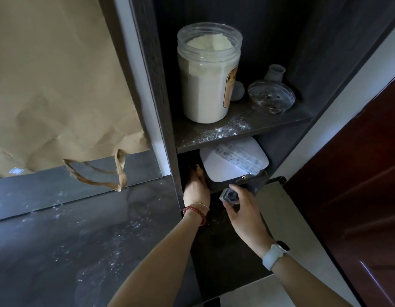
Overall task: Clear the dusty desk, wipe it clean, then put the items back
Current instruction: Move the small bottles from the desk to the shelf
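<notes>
Along the left of our view, our dusty desk (59, 240) spreads out dark and speckled with white powder, with a brown paper bag (54, 85) standing at its back edge and the bag's handles (99, 173) drooping onto the top. At the desk's right edge rises a dark shelf unit (236, 131). On its upper shelf we see a big open jar (208, 76) of white powder near the left wall, a glass dish (270, 97) near the right wall, and a small grey pot (274, 74) just behind the dish. On the lower shelf sits a white box (225, 162). Our left hand (196, 187) reaches in beside the box's left side, fingers fairly straight; whether it holds anything we cannot tell. Our right hand (243, 207) pinches a small clear container (229, 196) at the lower shelf's front edge.
</notes>
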`<action>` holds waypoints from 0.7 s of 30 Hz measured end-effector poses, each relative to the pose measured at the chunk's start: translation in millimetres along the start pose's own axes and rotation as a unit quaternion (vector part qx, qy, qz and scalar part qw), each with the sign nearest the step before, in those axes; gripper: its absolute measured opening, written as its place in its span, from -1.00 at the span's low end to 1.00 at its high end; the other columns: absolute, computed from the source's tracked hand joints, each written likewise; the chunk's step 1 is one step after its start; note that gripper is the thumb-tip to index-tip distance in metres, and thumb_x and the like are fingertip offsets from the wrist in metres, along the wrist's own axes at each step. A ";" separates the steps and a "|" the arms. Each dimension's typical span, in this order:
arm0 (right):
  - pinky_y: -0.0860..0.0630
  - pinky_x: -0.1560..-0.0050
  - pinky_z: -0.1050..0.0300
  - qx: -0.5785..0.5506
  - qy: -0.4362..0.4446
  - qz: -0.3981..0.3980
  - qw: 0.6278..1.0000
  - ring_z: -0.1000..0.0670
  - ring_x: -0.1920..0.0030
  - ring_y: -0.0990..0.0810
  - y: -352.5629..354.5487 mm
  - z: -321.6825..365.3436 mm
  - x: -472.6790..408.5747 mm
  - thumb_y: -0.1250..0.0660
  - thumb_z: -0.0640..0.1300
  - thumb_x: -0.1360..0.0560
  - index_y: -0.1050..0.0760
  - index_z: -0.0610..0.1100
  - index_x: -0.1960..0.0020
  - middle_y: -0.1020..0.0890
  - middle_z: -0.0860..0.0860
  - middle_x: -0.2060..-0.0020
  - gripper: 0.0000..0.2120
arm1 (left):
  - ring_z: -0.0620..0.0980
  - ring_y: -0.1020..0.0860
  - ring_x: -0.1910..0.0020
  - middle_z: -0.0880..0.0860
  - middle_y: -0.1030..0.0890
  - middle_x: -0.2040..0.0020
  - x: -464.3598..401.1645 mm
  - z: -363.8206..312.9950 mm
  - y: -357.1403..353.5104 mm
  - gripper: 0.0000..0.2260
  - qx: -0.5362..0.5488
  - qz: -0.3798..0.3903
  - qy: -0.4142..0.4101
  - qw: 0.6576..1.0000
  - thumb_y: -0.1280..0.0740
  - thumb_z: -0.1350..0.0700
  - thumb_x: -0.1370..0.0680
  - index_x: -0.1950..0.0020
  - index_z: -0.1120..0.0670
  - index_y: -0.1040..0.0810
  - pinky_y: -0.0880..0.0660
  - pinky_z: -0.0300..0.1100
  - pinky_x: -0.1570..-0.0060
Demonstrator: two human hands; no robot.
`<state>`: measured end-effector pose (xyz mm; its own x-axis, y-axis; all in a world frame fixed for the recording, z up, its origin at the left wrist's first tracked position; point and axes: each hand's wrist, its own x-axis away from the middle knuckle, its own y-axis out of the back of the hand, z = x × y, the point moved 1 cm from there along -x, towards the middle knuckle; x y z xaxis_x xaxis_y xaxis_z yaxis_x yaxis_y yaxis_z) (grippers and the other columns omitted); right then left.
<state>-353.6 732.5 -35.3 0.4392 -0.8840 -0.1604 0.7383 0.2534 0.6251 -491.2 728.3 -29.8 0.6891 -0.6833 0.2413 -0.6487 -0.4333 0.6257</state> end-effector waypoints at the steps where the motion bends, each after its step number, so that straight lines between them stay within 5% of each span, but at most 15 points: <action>1: -0.44 -0.07 0.23 0.008 0.019 0.000 1.000 -0.03 -0.07 -0.52 -0.7 0.5 -1.8 -0.39 -0.23 -0.43 -0.41 -0.19 -0.23 -0.48 -0.04 -0.06 -0.61 | 0.30 -0.51 -0.10 0.30 -0.47 -0.23 6.2 0.5 2.6 -0.55 0.005 -0.006 -0.007 1.000 -0.08 0.09 -0.60 -0.46 0.16 -0.07 -0.45 0.07 -0.01; 5: -0.40 -0.13 0.27 0.031 0.067 0.021 0.997 -0.12 -0.10 -0.52 -10.8 0.1 -6.8 -0.43 -0.30 -0.37 -0.44 -0.28 -0.18 -0.55 -0.18 -0.04 -0.60 | 0.21 -0.50 -0.14 0.14 -0.32 -0.38 56.1 25.3 12.5 -0.54 -0.023 -0.019 -0.092 0.995 -0.16 0.15 -0.56 -0.45 0.10 -0.15 -0.47 0.00 -0.01; 9: -0.35 -0.18 0.25 0.075 0.116 0.054 0.989 -0.15 -0.13 -0.51 -34.0 11.1 -10.1 -0.42 -0.29 -0.38 -0.43 -0.27 -0.20 -0.54 -0.19 -0.06 -0.59 | 0.07 -0.57 0.01 0.03 -0.52 -0.18 84.9 76.7 29.8 -0.73 -0.084 -0.057 -0.117 0.988 -0.23 0.13 -0.51 -0.20 0.07 -0.46 -0.47 -0.15 0.19; 12: -0.49 -0.16 0.03 0.101 0.133 0.083 0.982 -0.16 -0.20 -0.48 -55.6 24.8 -19.1 -0.40 -0.28 -0.40 -0.44 -0.27 -0.20 -0.50 -0.19 -0.15 -0.62 | 0.16 -0.54 -0.03 0.09 -0.58 -0.08 75.9 106.8 44.3 -0.72 -0.155 -0.060 -0.108 0.980 -0.17 0.07 -0.44 -0.09 0.10 -0.51 -0.50 -0.04 0.07; 16: -0.63 0.10 -0.09 0.156 0.133 0.087 0.975 -0.28 -0.18 -0.49 -72.4 36.9 -29.4 -0.43 -0.34 -0.33 -0.44 -0.29 -0.17 -0.47 -0.29 -0.20 -0.58 | 0.07 -0.07 -0.46 0.01 -0.16 -0.47 67.9 138.0 53.1 -0.53 -0.294 0.055 -0.011 0.954 -0.16 -0.03 -0.54 -0.43 -0.02 -0.15 -0.15 0.02 -0.37; 21: -0.51 -0.05 0.13 0.150 0.130 0.035 0.980 -0.27 -0.24 -0.46 -74.3 43.2 -32.1 -0.40 -0.43 -0.31 -0.39 -0.31 -0.22 -0.42 -0.29 -0.25 -0.50 | 0.16 0.19 -0.49 0.05 0.16 -0.53 71.4 162.0 48.3 -0.34 -0.340 0.156 0.033 0.927 -0.21 -0.13 -0.51 -0.48 -0.08 0.10 0.07 0.22 -0.41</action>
<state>-444.6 725.1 -43.6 0.6274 -0.7290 -0.2736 0.5351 0.1484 0.8316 -525.6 563.4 -102.6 0.5351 -0.6660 0.5198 -0.4813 0.2653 0.8354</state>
